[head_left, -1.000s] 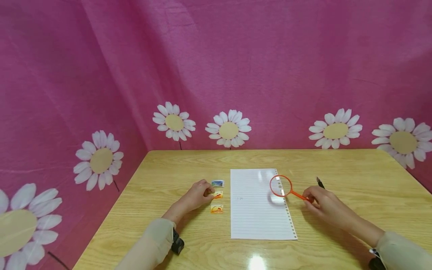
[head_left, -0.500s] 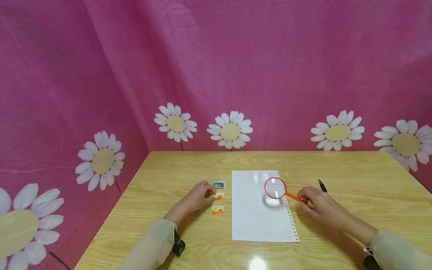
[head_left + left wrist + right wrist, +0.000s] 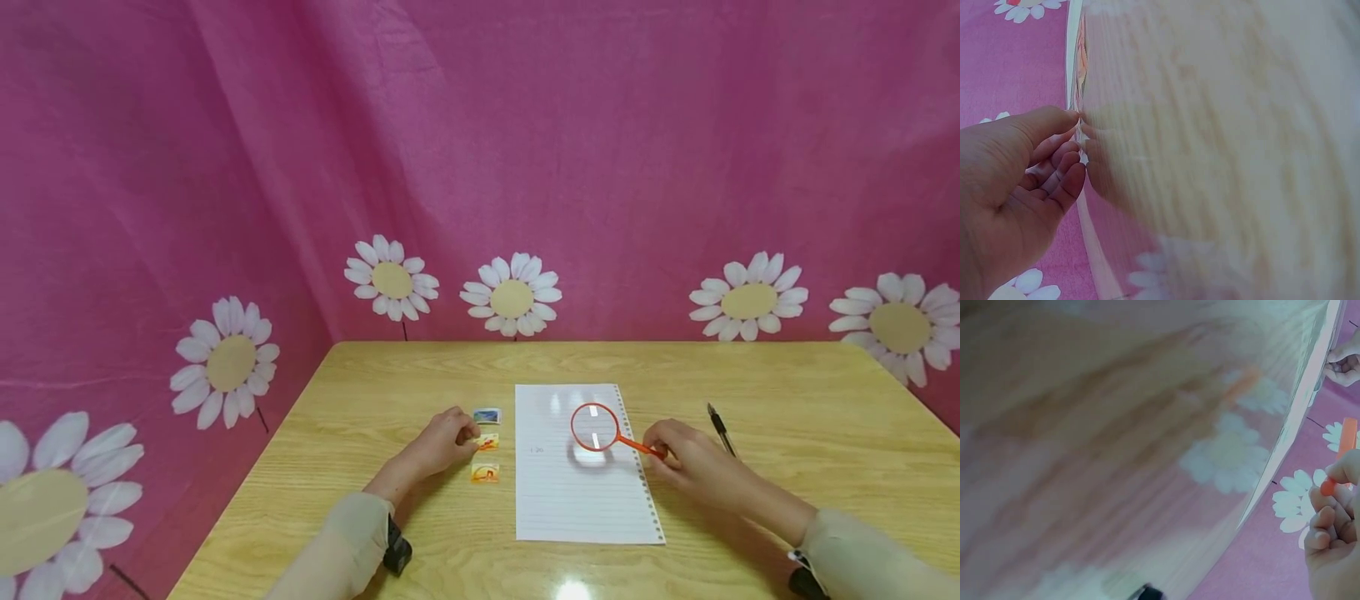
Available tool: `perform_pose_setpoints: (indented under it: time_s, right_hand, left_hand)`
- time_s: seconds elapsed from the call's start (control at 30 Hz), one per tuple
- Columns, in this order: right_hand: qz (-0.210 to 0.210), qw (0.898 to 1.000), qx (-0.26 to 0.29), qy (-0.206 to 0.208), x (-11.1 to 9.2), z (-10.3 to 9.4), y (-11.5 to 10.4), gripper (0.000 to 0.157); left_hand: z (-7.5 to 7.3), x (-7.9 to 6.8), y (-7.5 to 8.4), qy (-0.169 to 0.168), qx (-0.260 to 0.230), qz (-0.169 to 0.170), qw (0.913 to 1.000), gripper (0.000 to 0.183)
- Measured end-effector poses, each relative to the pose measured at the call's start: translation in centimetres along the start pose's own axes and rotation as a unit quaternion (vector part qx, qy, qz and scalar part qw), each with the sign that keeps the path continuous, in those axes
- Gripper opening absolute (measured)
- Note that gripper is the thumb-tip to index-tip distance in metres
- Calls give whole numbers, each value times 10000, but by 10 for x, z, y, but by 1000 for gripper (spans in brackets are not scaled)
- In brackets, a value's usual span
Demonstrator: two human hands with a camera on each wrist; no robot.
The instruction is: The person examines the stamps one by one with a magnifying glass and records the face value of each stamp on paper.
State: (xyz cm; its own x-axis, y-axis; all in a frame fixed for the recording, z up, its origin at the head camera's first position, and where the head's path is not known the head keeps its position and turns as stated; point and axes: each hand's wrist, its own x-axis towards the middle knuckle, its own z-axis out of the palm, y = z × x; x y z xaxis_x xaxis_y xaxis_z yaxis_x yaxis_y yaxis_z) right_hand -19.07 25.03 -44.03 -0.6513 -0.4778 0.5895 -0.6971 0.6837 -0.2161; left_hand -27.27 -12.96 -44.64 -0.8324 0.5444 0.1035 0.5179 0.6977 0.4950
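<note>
In the head view my right hand [image 3: 697, 468] pinches the handle of an orange-red magnifying glass [image 3: 637, 445]. Its round lens is over a sheet of lined paper [image 3: 577, 508], casting a shadow there. The right wrist view shows the orange handle [image 3: 1347, 434] between thumb and fingers. My left hand [image 3: 438, 443] rests on the table with loosely bent fingers, touching the left edge of the middle stamp-like picture [image 3: 489, 442]. A blue picture [image 3: 487, 416] lies beyond it and a yellow-orange picture [image 3: 485, 473] nearer. In the left wrist view, the left hand [image 3: 1029, 169] hides whatever its fingertips touch.
A black-tipped pen [image 3: 720, 427] lies right of the paper, partly behind the right hand. Faint writing [image 3: 536, 450] marks the paper's left side. The wooden table [image 3: 405, 367] meets a pink flowered cloth [image 3: 600, 167] at the back and left.
My right hand has moved left with the magnifying glass, bringing the lens from the paper's holed right edge further over the sheet. More of the pen shows. The left hand stays in place.
</note>
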Motion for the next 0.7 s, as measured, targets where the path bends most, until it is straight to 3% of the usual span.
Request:
perform_pose_setpoints:
  time_s: [0.7]
  right_hand:
    - [-356, 9988, 157, -314, 21, 14, -11, 26]
  left_hand:
    - [-1, -1, 1, 56, 25, 27, 10000, 7]
